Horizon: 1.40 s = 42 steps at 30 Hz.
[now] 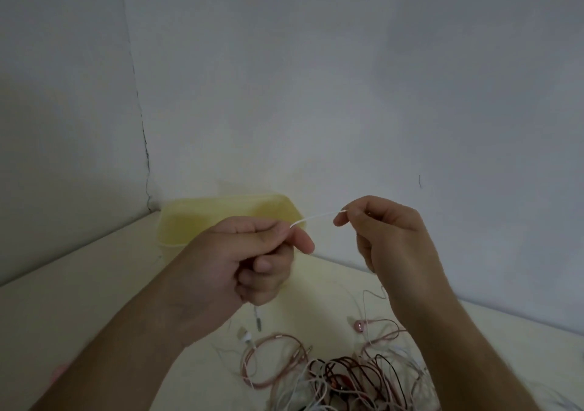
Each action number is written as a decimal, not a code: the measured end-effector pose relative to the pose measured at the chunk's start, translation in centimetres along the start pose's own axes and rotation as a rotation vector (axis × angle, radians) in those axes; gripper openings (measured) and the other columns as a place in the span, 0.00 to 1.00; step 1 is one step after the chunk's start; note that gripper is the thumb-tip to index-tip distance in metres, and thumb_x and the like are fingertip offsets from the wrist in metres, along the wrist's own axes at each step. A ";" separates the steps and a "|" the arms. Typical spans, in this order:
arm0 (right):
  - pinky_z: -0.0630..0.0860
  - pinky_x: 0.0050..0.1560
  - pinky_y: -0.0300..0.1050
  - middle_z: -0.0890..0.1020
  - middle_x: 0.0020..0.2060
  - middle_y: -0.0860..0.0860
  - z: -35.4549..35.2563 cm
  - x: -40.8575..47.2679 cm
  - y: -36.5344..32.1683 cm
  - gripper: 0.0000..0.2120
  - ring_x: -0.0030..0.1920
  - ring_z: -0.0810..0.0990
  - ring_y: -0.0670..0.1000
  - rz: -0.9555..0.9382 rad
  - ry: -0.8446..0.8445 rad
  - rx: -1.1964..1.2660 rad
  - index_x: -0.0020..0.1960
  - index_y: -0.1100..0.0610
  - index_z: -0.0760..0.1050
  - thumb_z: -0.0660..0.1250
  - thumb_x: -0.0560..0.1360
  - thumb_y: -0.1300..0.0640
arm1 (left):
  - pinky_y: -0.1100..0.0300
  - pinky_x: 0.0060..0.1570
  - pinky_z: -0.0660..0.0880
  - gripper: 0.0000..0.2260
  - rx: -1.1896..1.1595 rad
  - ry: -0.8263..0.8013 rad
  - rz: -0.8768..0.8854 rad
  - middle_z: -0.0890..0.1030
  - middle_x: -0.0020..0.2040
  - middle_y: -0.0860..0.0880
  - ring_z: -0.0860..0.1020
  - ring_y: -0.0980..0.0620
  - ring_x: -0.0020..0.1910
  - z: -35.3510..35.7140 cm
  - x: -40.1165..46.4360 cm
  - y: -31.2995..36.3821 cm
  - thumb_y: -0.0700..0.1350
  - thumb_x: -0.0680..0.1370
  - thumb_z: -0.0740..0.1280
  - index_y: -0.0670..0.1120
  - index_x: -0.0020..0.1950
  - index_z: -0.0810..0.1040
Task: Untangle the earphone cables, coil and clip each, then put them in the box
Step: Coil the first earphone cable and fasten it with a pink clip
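While both hands are raised above the surface with a short stretch of white cable (317, 217) pulled taut between them, the job looks to be at an early stage. The left hand (249, 262) has its fingers curled round the cable, with a plug (258, 320) dangling below the fist; the right hand (390, 237) pinches the other end of the stretch between thumb and fingertip. My guess is that this one white earphone is being drawn clear or wound into a coil, though I cannot tell which. Near the viewer, right of centre, lies the tangle of cables (344, 376), pink, white, dark red and black strands crossing one another, so most of the untangling is left. A pink cable (271, 360) lies in a loose loop at the left edge of the pile, and a pink earbud (359, 326) rests just beyond it. No clip is visible. The yellow box (202, 221) sits at the far left against the wall, partly hidden behind the left hand; whether anything is inside I cannot tell. The surface (79, 284) is pale cream, set into a corner of plain whitish walls (347, 79), with a thin crack running down the corner, in dim light.
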State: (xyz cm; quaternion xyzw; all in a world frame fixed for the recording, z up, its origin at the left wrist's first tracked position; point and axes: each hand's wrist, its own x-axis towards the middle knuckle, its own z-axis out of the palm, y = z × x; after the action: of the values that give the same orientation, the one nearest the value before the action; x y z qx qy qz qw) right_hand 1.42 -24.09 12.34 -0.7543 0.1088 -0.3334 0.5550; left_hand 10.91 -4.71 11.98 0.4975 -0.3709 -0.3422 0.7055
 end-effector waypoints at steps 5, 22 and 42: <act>0.55 0.24 0.38 0.65 0.23 0.47 0.2 0.0 0.4 0.13 0.25 0.57 0.49 0.028 0.089 0.014 0.42 0.55 0.84 0.65 0.82 0.64 | 0.60 0.34 0.73 0.12 -0.117 -0.099 0.077 0.75 0.35 0.47 0.73 0.51 0.31 -0.4 -0.6 0.2 0.40 0.80 0.63 0.38 0.56 0.84; 0.60 0.28 0.33 0.67 0.23 0.43 2.1 -2.2 -1.3 0.12 0.25 0.63 0.43 0.034 -0.335 -0.048 0.40 0.62 0.81 0.65 0.81 0.66 | 0.55 0.51 0.84 0.19 0.186 0.345 0.382 0.87 0.61 0.49 0.83 0.52 0.64 0.0 -0.3 0.9 0.31 0.81 0.64 0.45 0.70 0.78; 0.70 0.32 0.37 0.80 0.29 0.53 0.4 -2.2 -2.5 0.11 0.29 0.73 0.45 -0.247 -0.098 -0.130 0.38 0.54 0.82 0.72 0.79 0.62 | 0.57 0.31 0.78 0.15 0.134 -0.012 0.080 0.86 0.43 0.36 0.85 0.44 0.38 2.1 -0.4 -0.7 0.47 0.81 0.65 0.38 0.52 0.86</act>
State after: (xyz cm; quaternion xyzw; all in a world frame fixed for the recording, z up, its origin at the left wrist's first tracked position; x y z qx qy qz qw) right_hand -0.46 -21.68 13.71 -0.8117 0.0093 -0.3541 0.4644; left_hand 8.83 -5.48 11.75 0.5263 -0.4168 -0.2913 0.6815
